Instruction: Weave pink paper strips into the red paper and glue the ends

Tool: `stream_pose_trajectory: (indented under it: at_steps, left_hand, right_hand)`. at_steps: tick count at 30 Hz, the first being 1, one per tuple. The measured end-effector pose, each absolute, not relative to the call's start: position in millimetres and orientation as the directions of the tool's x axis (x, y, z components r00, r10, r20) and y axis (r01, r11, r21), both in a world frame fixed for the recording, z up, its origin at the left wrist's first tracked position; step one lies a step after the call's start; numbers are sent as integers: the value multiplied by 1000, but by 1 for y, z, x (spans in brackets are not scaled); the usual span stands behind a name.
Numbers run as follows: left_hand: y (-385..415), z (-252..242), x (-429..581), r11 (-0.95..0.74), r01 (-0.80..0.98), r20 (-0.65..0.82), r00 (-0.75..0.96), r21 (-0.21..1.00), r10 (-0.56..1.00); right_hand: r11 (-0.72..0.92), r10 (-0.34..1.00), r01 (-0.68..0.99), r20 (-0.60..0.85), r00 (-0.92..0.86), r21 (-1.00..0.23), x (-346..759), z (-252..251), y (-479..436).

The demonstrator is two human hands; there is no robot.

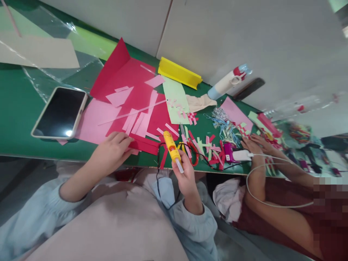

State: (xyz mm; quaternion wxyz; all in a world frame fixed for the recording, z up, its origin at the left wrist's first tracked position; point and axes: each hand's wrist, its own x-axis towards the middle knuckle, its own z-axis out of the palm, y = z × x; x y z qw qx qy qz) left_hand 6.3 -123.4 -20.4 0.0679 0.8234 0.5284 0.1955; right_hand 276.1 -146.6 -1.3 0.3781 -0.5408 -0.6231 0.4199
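In my right hand (185,170) is a yellow hot glue gun (170,143), its nozzle pointing away from me and a clear glue stick (179,165) poking out of its rear. A black cord hangs beside it. At the table's near edge, the curled fingers of my left hand (115,146) grip the end of a long red paper strip (146,145). Cut pink paper strips (140,123) lie just beyond on larger red paper (136,81). Red-handled scissors (193,154) rest right of the glue gun, partly covered by paper scraps.
A phone (61,112) lies at left near clear plastic wrapping (62,32). Further back are a yellow folded piece (179,72) and a bottle (225,83). Woven paper and scraps (209,148) cover the right side, where a co-worker's hands (254,145) work beside a purple power bank (230,152).
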Motion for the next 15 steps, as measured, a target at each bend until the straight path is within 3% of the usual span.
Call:
stream_pose_trajectory:
  at_steps: [7, 15]
  left_hand:
    - [-120, -21, 7, -374, 864, 123, 353, 336, 928]
    - [-117, -20, 5, -380, 864, 136, 355, 331, 925]
  right_hand:
    - [34, 999, 333, 24, -32, -942, 289, -7, -152]
    - [-54, 998, 320, -62, -15, -946, 295, -10, -157]
